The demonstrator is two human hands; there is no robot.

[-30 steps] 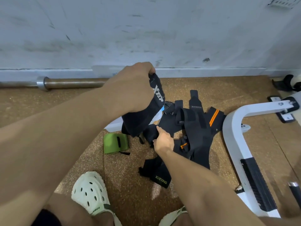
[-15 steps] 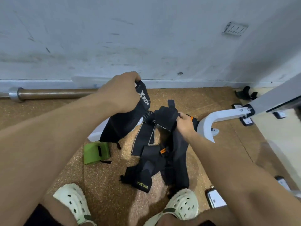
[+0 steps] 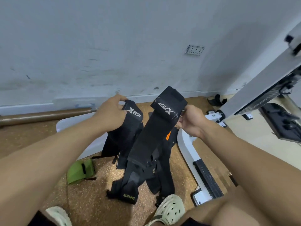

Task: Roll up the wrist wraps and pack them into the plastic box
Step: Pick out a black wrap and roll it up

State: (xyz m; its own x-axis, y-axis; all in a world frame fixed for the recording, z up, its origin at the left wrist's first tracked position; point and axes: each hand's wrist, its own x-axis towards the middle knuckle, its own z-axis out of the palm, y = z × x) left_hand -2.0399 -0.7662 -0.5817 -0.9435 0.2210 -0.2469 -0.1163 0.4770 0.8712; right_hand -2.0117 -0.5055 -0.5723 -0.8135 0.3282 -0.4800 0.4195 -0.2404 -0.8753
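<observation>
Counted: hands, wraps, shoes and gym gear on the cork floor

Two hands: the left hand [image 3: 112, 114] and the right hand [image 3: 191, 123]. Two black wrist wraps marked XTEP, the left-held wrap [image 3: 125, 132] and the right-held wrap [image 3: 156, 128]. One black piece marked XUEYING [image 3: 128, 195] lies in a tangled black pile whose number of wraps cannot be told. One green wrap [image 3: 81, 170]. Two pale clogs, one [image 3: 169, 209] and another [image 3: 57, 215]. One barbell bar [image 3: 44, 114]. One white lid-like panel [image 3: 71, 123].
</observation>
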